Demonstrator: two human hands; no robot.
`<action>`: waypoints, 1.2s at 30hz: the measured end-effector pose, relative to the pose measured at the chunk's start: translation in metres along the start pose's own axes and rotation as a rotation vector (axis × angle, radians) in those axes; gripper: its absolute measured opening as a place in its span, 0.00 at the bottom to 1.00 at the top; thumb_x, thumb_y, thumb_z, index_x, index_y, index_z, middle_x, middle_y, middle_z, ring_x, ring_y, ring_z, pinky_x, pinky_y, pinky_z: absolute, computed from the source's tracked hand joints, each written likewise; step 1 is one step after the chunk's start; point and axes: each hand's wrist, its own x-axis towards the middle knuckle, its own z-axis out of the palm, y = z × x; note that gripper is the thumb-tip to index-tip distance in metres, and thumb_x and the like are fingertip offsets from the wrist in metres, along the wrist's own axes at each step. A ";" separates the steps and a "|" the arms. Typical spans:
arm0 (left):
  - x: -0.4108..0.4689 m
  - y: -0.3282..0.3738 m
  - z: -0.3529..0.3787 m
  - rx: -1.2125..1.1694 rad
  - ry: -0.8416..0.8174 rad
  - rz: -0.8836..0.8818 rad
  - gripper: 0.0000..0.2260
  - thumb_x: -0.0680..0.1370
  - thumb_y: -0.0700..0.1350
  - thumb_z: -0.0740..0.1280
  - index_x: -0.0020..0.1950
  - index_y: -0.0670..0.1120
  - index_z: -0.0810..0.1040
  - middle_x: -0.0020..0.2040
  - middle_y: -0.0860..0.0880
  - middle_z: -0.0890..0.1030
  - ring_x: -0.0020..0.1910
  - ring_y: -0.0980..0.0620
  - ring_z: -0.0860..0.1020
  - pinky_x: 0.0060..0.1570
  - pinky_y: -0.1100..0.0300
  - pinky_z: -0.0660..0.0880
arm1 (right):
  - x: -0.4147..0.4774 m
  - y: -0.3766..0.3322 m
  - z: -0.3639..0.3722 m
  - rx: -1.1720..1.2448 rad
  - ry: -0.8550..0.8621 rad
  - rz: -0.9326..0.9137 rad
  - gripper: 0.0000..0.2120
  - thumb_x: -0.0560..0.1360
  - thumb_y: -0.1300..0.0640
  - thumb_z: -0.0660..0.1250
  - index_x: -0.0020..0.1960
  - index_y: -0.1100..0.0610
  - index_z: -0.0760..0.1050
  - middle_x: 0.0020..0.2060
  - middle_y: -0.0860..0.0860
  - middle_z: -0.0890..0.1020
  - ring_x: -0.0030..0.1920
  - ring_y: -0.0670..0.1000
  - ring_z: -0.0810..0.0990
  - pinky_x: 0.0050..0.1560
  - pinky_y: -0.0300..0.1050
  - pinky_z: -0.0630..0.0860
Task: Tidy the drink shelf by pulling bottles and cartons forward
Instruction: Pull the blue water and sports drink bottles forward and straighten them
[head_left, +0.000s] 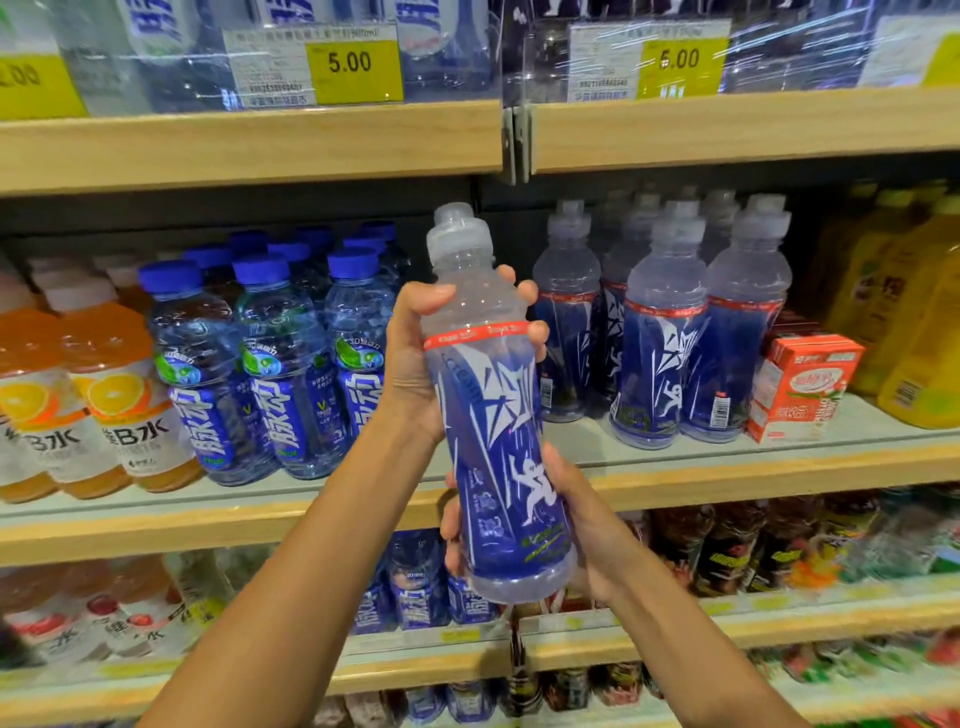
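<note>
While the left hand (415, 358) grips the blue sports bottle (498, 415) at its shoulder and the right hand (582, 525) curls round its base, it hangs near upright, the gap on the shelf (727, 475) straight behind it.

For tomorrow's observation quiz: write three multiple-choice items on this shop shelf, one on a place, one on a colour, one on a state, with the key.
1. Where does the red carton stand? A) beside the yellow bottles B) on the top shelf C) among the orange drinks
2. What colour are the caps of the small water bottles? A) white B) blue C) red
3. How is the raised bottle? A) lying down B) uncapped C) held by both hands
Key: 1A, it stands left of them; 2B, caps are blue; 3C, left hand high, right hand low.
</note>
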 end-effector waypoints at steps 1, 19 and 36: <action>-0.001 -0.001 -0.002 -0.013 -0.011 -0.008 0.24 0.60 0.47 0.78 0.52 0.42 0.76 0.46 0.45 0.79 0.39 0.47 0.79 0.43 0.56 0.78 | 0.000 0.002 0.000 -0.012 0.029 -0.010 0.36 0.68 0.33 0.69 0.62 0.61 0.72 0.50 0.61 0.80 0.48 0.59 0.81 0.56 0.56 0.74; -0.014 -0.020 0.021 1.056 0.747 0.332 0.19 0.69 0.63 0.71 0.49 0.50 0.79 0.45 0.52 0.84 0.45 0.55 0.83 0.45 0.60 0.79 | -0.009 0.014 0.011 -0.883 0.848 -0.427 0.22 0.65 0.33 0.67 0.51 0.45 0.70 0.44 0.37 0.81 0.43 0.39 0.81 0.39 0.29 0.72; -0.012 0.014 0.015 0.355 0.297 0.028 0.14 0.55 0.43 0.73 0.40 0.43 0.81 0.40 0.47 0.81 0.36 0.47 0.80 0.38 0.58 0.78 | -0.020 -0.017 0.003 -0.307 0.250 -0.025 0.50 0.58 0.35 0.77 0.70 0.62 0.66 0.63 0.62 0.77 0.64 0.63 0.75 0.65 0.61 0.71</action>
